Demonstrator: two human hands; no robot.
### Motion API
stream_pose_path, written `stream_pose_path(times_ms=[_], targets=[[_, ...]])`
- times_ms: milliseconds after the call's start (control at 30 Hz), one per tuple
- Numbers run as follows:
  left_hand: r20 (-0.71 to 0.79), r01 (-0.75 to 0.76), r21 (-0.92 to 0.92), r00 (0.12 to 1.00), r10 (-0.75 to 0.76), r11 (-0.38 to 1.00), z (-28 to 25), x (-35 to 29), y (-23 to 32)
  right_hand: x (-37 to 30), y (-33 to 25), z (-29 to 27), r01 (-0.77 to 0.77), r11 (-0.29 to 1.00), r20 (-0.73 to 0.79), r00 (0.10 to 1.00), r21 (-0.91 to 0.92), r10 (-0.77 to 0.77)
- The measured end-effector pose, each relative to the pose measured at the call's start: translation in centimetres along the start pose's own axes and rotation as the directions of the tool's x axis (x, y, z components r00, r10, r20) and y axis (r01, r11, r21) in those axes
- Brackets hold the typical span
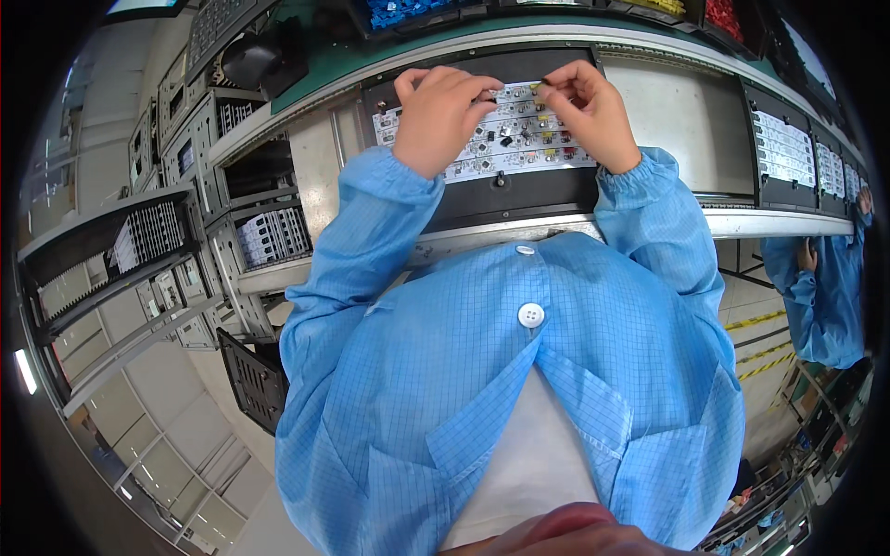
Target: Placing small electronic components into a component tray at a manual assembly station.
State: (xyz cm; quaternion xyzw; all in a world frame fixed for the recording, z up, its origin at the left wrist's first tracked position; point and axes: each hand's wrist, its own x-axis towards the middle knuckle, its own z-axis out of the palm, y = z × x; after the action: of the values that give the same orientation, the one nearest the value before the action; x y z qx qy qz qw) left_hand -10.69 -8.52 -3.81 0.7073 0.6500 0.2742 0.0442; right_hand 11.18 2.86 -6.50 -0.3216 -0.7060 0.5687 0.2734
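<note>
A panel of white circuit boards (519, 140) lies in a black carrier (547, 195) on the rail in front of me. Small black, yellow and red parts sit on the boards. Over the left of the panel, my left hand (443, 113) has thumb and index finger bent toward each other near the top board; a dark bit shows by the fingertips. At the top right, my right hand (593, 113) pinches thumb and fingers together beside a small yellow part. What either pinch holds is too small to make out.
Bins of blue parts (417, 11), yellow parts (660, 6) and red parts (725, 17) stand along the back. More boards in carriers (783, 148) lie to the right, where another person in a blue sleeve (820, 296) works. Board racks (148, 236) stand at left.
</note>
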Motion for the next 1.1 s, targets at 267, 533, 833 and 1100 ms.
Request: stream_pose_path(times_ms=[267,533,833,1100], targets=[[-0.059,-0.035,0.08,0.997,0.039,0.996,1.3,2.6,-0.2,0.4,0.1,-0.9,0.014,0.99,-0.115,0.993,0.139,0.002],[0.02,-0.058,0.093,0.998,0.057,0.994,2.9,3.9,0.6,1.0,-0.2,-2.2,-0.052,0.959,-0.181,0.978,0.279,0.106],[0.006,-0.032,0.069,0.999,0.032,0.997,3.6,4.3,0.7,1.4,1.5,-3.1,-0.044,0.928,-0.297,0.941,0.371,0.164],[-0.033,-0.101,0.109,0.994,0.105,0.989,4.3,4.0,0.7,1.9,2.9,-2.8,0.0,0.948,-0.333,0.936,0.319,0.112]])
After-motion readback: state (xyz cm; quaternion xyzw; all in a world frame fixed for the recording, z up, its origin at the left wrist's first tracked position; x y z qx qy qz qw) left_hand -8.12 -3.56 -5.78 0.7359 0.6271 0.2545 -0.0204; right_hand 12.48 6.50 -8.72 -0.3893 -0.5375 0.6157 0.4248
